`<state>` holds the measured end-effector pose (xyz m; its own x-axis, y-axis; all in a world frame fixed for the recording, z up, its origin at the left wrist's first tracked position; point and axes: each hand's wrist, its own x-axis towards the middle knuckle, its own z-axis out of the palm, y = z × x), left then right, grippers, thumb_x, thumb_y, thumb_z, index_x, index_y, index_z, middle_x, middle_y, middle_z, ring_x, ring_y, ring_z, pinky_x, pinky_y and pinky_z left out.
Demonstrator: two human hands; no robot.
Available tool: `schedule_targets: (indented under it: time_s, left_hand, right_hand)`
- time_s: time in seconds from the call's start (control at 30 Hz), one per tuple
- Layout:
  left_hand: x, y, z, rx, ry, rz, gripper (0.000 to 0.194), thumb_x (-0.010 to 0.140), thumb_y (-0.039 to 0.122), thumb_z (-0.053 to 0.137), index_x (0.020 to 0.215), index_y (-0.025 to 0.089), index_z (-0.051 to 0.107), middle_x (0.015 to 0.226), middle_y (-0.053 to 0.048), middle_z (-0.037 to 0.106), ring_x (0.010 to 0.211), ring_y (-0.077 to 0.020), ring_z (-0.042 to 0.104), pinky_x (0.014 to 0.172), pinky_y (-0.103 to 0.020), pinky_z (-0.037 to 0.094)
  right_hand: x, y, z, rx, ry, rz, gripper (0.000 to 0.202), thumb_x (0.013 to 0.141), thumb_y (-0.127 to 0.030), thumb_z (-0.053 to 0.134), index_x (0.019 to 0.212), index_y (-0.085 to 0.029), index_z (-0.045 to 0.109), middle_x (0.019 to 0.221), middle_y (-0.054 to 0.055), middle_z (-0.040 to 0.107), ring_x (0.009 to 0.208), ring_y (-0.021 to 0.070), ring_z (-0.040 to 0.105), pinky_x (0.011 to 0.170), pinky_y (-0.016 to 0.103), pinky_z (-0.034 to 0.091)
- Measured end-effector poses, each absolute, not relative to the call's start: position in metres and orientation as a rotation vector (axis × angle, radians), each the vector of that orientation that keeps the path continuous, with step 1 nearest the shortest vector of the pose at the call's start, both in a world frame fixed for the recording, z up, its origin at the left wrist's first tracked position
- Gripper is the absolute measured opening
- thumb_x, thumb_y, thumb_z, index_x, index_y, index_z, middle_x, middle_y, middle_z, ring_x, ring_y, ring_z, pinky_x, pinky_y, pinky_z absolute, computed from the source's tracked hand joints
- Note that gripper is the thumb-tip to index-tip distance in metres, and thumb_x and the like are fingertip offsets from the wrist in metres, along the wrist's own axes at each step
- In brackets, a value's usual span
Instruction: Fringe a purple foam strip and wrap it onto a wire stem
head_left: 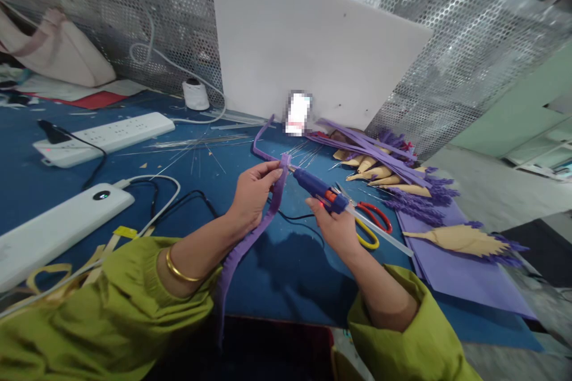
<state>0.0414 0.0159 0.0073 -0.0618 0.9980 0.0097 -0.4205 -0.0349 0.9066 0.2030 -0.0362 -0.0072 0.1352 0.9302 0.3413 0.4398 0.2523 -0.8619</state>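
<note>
My left hand (254, 191) pinches a long purple strip (248, 241) near its upper end; the strip hangs down past my wrist over the table's front edge. In my right hand (334, 221) is a blue glue gun (315, 184) with an orange part and a clear glue stick out of its back. The gun's nozzle points left and meets the strip's top end, or nearly so, beside my left fingertips. Scissors with red and yellow handles (369, 244) lie just right of my right hand, partly hidden behind the glue stick.
Purple strips (370, 146) and wrapped purple flowers (460, 238) lie at right, partly on purple sheets (478, 280). At left are a power strip (111, 136), a white device (58, 229) and cables. A lit phone (298, 113) leans on the white board (308, 41). Thin wires lie behind my hands.
</note>
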Motion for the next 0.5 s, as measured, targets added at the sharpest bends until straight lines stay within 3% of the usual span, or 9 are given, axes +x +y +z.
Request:
schedule_targets:
  time_s: [0.23,0.5]
  left_hand:
    - [0.0407,0.0166,0.0076,0.884,0.931,1.457,0.021,0.064,0.024,0.076,0.084,0.018,0.078,0.074,-0.001,0.071,0.059,-0.009,0.053,0.056,-0.022,0.041]
    - [0.0408,0.0172,0.009,0.871,0.947,1.472,0.02,0.064,0.023,0.076,0.083,0.019,0.079,0.071,-0.001,0.071,0.057,-0.0088,0.052,0.055,-0.022,0.04]
  right_hand:
    - [0.203,-0.0365,-0.007,-1.344,-1.494,0.595,0.036,0.079,-0.052,0.067,0.067,-0.02,0.052,0.054,-0.004,0.046,0.049,0.0112,0.04,0.048,0.025,0.037]
    - [0.2059,-0.0351,-0.0103,-1.345,-1.558,0.519,0.03,0.081,-0.045,0.066,0.068,-0.02,0.056,0.057,-0.003,0.051,0.054,0.0132,0.046,0.054,0.026,0.041]
